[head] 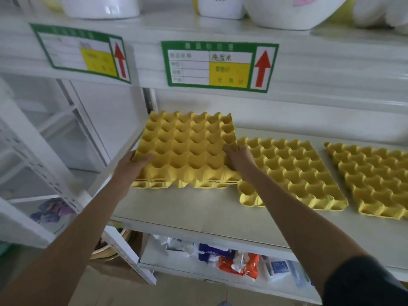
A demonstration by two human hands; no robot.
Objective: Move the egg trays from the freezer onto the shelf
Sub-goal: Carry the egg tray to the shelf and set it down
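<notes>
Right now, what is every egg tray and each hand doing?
Held tray: empty, tilted, gripped at both sides, over another tray.
Bottom tray: flat on the shelf, mostly covered.
Middle tray: empty, flat on the shelf.
Right tray: empty, flat on the shelf.
Left hand: shut on the held tray's left edge.
Right hand: shut on its right edge.

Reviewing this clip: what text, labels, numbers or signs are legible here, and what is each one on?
Green-bordered paper label on the white shelf edge: handwritten "洗发水", roughly; printed fields too blurred. It bears a red upward arrow.
Second green-bordered label, further left: blurred, unreadable; red upward arrow only.
White plastic containers on the upper shelf: print too small.
Coloured packets on the bottom shelf: unreadable.
Yellow pulp egg trays: no text.
</notes>
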